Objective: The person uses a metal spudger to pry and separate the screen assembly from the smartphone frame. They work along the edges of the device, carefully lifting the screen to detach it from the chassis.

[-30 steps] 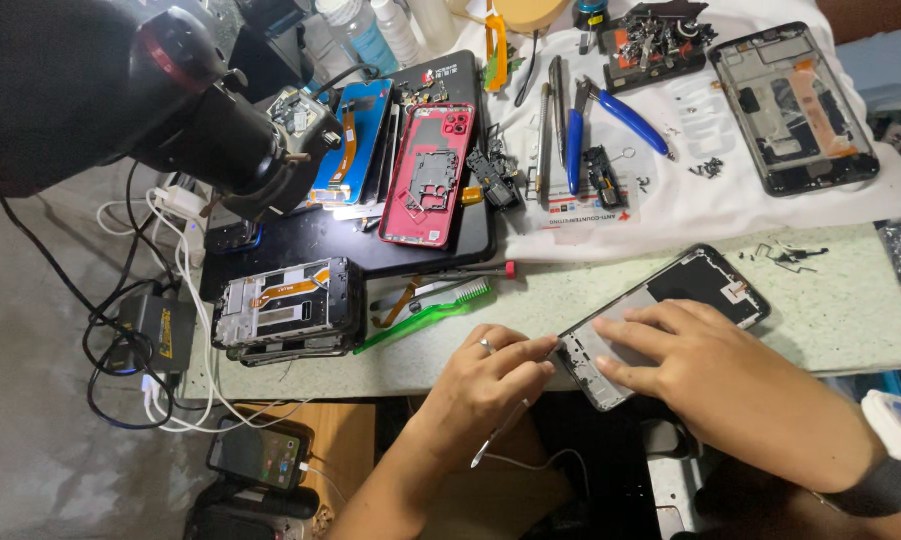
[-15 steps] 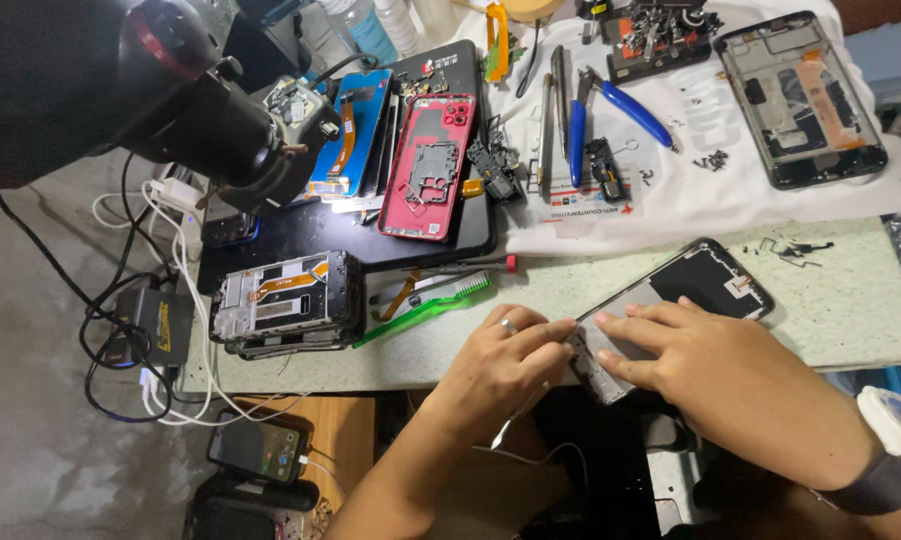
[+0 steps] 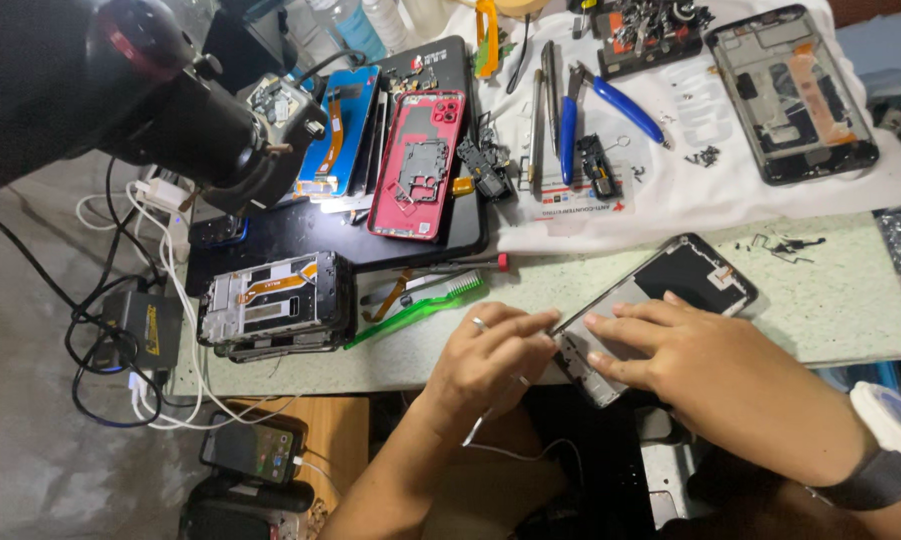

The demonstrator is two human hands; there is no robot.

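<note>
A: Entry, bench view from the head camera. Where does the opened phone (image 3: 660,300) lie?

B: On the pale green worktop (image 3: 830,300), at its near edge. Its long axis runs diagonally, from lower left by the person to upper right. The near end overhangs the edge, so far as I can tell.

A: Right hand (image 3: 705,365)?

B: Laid flat over the lower half of the phone, fingers spread apart and pointing left, pressing it down. Not clamped round it.

A: Left hand (image 3: 490,365)?

B: Fingers drawn together in a pinch at the phone's lower left end, touching the frame. It appears to hold a thin metal tool; the tip is hidden, so I cannot tell what it bears on.

A: Which hand is nearer the working end?

B: The left. The phone extends away from it, up and to the right, under the right hand.

A: Neighbours?

B: A green toothbrush (image 3: 420,305) just left of the left hand; a stack of phone frames (image 3: 275,305) further left; a red back cover (image 3: 418,165) beyond, well apart.
</note>
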